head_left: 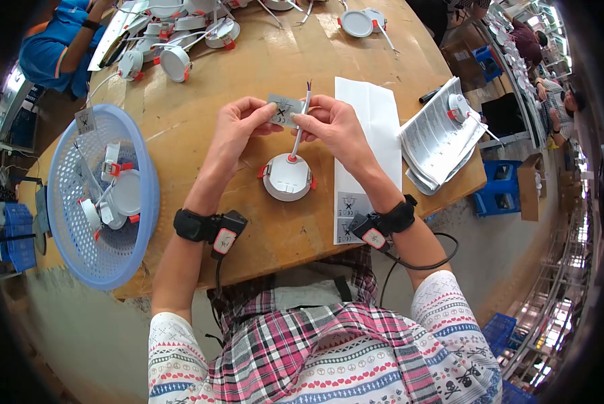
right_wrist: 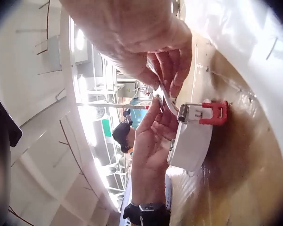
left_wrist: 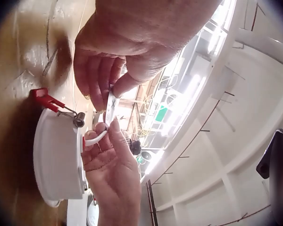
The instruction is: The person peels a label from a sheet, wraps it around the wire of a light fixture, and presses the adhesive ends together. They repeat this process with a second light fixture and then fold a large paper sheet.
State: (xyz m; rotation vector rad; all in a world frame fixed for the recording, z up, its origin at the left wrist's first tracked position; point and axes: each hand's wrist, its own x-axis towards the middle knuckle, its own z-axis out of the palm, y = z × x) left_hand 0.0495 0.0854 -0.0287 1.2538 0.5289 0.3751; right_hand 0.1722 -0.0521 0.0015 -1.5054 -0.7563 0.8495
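Landmark: white round lamp, lying on the table, cable rising from it. Left hand — thumb and fingers closed in a pinch on silver label, held up just beyond the lamp. Right hand — pinches the cable beside the label; whether it also grips the label's edge is hard to tell. Blue basket well left of the lamp, white sheet near its right.

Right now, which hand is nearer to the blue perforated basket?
The left. The left hand is to the right of the blue perforated basket, not touching it; the right hand is farther right, beyond the left.
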